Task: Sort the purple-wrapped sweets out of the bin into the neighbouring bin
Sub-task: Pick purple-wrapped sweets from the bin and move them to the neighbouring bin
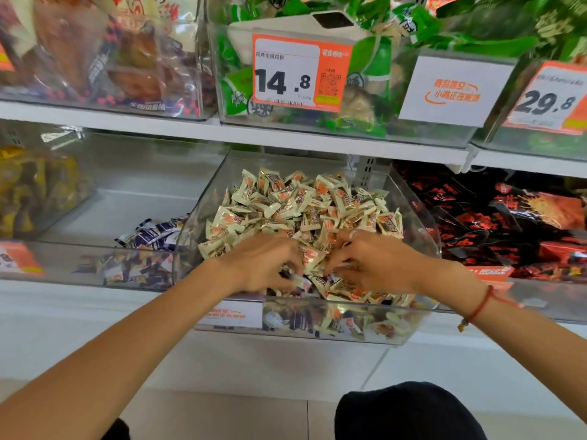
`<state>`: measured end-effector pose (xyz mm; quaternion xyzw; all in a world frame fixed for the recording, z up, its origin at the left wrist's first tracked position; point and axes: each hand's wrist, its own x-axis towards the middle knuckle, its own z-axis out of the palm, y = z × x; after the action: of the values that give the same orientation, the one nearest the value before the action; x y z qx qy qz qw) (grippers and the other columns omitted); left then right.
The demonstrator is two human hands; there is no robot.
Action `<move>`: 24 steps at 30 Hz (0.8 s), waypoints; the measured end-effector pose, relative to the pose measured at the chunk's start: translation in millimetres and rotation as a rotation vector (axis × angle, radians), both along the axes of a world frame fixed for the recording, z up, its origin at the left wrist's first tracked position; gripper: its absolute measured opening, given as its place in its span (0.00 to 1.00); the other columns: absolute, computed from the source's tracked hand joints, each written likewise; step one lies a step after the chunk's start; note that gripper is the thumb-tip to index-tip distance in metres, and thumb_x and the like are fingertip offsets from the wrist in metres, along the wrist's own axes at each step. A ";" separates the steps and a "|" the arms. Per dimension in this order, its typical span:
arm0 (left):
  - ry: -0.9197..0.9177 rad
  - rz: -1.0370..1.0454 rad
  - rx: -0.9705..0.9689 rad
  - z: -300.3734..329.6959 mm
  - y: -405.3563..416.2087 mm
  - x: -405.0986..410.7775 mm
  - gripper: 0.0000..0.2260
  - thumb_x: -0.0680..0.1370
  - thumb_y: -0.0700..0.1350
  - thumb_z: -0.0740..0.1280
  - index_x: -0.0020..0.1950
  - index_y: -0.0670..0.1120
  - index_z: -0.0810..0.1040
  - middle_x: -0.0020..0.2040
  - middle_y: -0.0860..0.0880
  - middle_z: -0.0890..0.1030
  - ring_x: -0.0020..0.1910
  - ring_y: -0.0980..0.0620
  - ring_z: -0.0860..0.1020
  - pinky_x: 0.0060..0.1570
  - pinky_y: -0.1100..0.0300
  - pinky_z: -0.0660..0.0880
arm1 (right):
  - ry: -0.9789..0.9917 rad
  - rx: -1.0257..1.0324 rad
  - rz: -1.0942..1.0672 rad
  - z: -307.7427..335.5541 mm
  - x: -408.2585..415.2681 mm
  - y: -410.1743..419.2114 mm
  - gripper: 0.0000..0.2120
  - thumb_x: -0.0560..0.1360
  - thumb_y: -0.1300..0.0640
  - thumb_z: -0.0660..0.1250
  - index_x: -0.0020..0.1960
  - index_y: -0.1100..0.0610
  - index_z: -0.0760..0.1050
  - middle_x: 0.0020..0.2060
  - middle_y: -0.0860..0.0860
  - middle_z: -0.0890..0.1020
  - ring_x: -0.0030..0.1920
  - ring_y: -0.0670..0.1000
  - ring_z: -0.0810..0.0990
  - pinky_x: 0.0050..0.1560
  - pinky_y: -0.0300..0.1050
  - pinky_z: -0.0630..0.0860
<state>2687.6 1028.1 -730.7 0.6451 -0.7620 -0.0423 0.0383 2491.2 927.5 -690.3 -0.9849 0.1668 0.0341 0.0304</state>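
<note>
Purple-wrapped sweets [152, 236] lie left of the cream-sweet bin [422, 217].

On the upper shelf [190, 128], a clear bin of green packets [374, 90] carries an orange price tag [298, 73] reading 14.8, with a white sign [454, 90] to its right and a 29.8 tag [552, 100] beyond that. Brown snack packs [95, 55] fill the upper left bin. Below, yellow packs [35, 188] sit at far left and black-and-red bags [508, 217] at right.
</note>
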 end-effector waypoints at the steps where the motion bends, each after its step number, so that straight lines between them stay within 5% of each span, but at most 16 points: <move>1: -0.002 0.040 -0.044 0.4 2.2 6.2 0.14 0.74 0.57 0.68 0.58 0.56 0.78 0.57 0.55 0.75 0.58 0.55 0.70 0.60 0.58 0.66 | 0.064 -0.098 -0.015 -1.4 1.2 -0.3 0.15 0.79 0.50 0.63 0.64 0.38 0.74 0.67 0.46 0.69 0.67 0.47 0.68 0.54 0.41 0.72; 3: -0.033 0.109 -0.125 1.5 6.1 17.4 0.14 0.74 0.57 0.68 0.59 0.57 0.77 0.63 0.56 0.74 0.65 0.54 0.68 0.66 0.56 0.61 | 0.155 -0.202 -0.060 -0.4 3.9 0.2 0.19 0.78 0.47 0.62 0.68 0.36 0.68 0.77 0.50 0.57 0.75 0.53 0.58 0.64 0.50 0.69; 6: -0.046 0.201 -0.176 3.4 11.9 25.0 0.14 0.75 0.56 0.68 0.60 0.57 0.76 0.67 0.56 0.73 0.66 0.54 0.68 0.65 0.55 0.63 | 0.213 -0.288 -0.061 2.7 12.3 2.7 0.22 0.76 0.47 0.64 0.68 0.36 0.68 0.77 0.52 0.56 0.75 0.55 0.58 0.65 0.51 0.68; 9: -0.035 0.257 -0.252 1.8 18.6 23.5 0.14 0.75 0.56 0.67 0.60 0.56 0.76 0.63 0.57 0.75 0.63 0.55 0.70 0.63 0.56 0.66 | 0.218 -0.424 -0.012 -4.5 27.2 3.2 0.18 0.74 0.51 0.67 0.63 0.42 0.75 0.71 0.53 0.66 0.67 0.55 0.66 0.55 0.48 0.73; 12: 0.069 0.316 -0.385 9.2 31.7 18.1 0.15 0.75 0.55 0.68 0.60 0.55 0.76 0.57 0.58 0.78 0.58 0.56 0.74 0.58 0.60 0.68 | 0.185 -0.434 0.050 -8.9 40.7 -3.0 0.10 0.74 0.53 0.69 0.55 0.48 0.78 0.58 0.49 0.72 0.60 0.52 0.69 0.42 0.41 0.65; 15: 0.169 0.376 -0.505 22.4 50.9 15.6 0.14 0.74 0.55 0.69 0.59 0.56 0.77 0.54 0.61 0.78 0.54 0.59 0.74 0.52 0.62 0.67 | 0.084 -0.127 0.029 -7.2 42.5 -18.9 0.05 0.71 0.51 0.73 0.47 0.48 0.80 0.46 0.42 0.70 0.49 0.44 0.69 0.47 0.41 0.63; 18: 0.305 0.436 -0.616 29.2 71.6 20.8 0.13 0.72 0.55 0.71 0.56 0.57 0.79 0.50 0.64 0.75 0.50 0.64 0.72 0.46 0.64 0.69 | -0.120 0.329 -0.049 -4.9 34.6 -23.6 0.05 0.69 0.50 0.76 0.43 0.49 0.82 0.44 0.38 0.75 0.46 0.36 0.71 0.50 0.42 0.66; 21: 0.435 0.509 -0.697 36.7 88.5 35.5 0.10 0.71 0.56 0.71 0.52 0.59 0.79 0.46 0.65 0.77 0.45 0.67 0.72 0.42 0.67 0.69 | -0.385 0.592 -0.117 3.0 37.3 -4.1 0.08 0.68 0.50 0.76 0.43 0.52 0.83 0.44 0.48 0.81 0.46 0.47 0.77 0.48 0.40 0.72; 24: 0.551 0.594 -0.755 40.6 101.1 59.8 0.13 0.68 0.63 0.67 0.50 0.61 0.79 0.45 0.61 0.81 0.45 0.61 0.78 0.43 0.56 0.75 | -0.601 0.826 -0.203 10.6 57.9 21.1 0.09 0.64 0.45 0.74 0.41 0.48 0.82 0.45 0.46 0.83 0.48 0.46 0.80 0.55 0.39 0.72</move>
<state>2747.4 1129.3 -690.0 0.7389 -0.4712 0.0790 0.4751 2549.1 948.6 -679.7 -0.8361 0.2179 -0.1901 0.4662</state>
